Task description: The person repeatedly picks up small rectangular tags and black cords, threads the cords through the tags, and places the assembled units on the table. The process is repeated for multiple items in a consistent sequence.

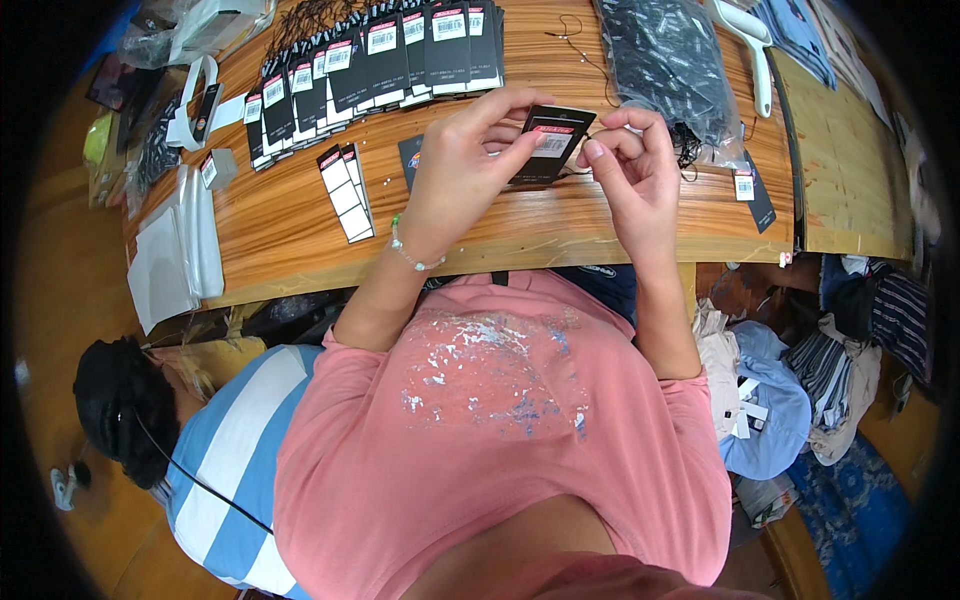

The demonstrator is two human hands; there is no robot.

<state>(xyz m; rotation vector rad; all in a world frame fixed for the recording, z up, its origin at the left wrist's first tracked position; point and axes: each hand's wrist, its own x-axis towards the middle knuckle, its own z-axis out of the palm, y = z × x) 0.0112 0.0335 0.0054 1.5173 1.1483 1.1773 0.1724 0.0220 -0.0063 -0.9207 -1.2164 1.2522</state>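
Above the table's near edge, my left hand [462, 165] grips a black hang tag [552, 146] between thumb and fingers. A white and red sticker is on the tag's face, under my thumb tip. My right hand [640, 175] is closed in a pinch close to the tag's right edge; a thin strand seems to show there, too fine to name. Partly hidden behind my left hand lies another dark tag [409, 155]. To its left are strips of white and red stickers [346, 194]. Overlapping rows of stickered black hang tags [380, 65] with black strings lie farther back.
A clear bag of black strings [668, 70] lies beyond my right hand, with a white-handled tool [757, 60] beside it. Another tag [762, 205] rests near the right edge. White plastic sheets [180, 245] overhang at left. A person in stripes [235, 450] sits left; folded clothes [765, 400] are right.
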